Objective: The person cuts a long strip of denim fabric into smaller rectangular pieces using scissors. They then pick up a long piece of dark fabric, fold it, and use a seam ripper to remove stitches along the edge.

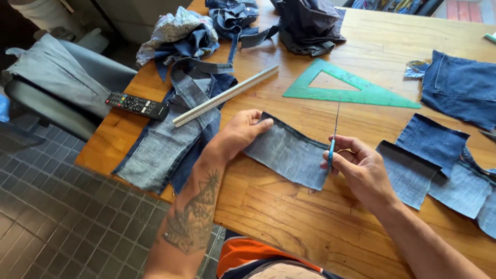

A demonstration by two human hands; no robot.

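left hand [238,133] is pinching the top left corner of a grey-blue denim piece [289,154] that lies flat on the wooden bench [289,217], thumb on top of the cloth. right hand [361,168] is closed around the blue handle of a pair of scissors [333,132], blades shut and pointing away, right at the right edge of that same piece. just beyond the blade tips there's a green plastic set square [351,85], and a long pale ruler [226,95] lies at an angle over a stack of denim strips [165,147] hanging off the bench's left edge. black remote [137,105] next to that. more cut denim squares [431,155] to the right, touching and overlapping each other. heap of fabric scraps [206,31] at the far end.
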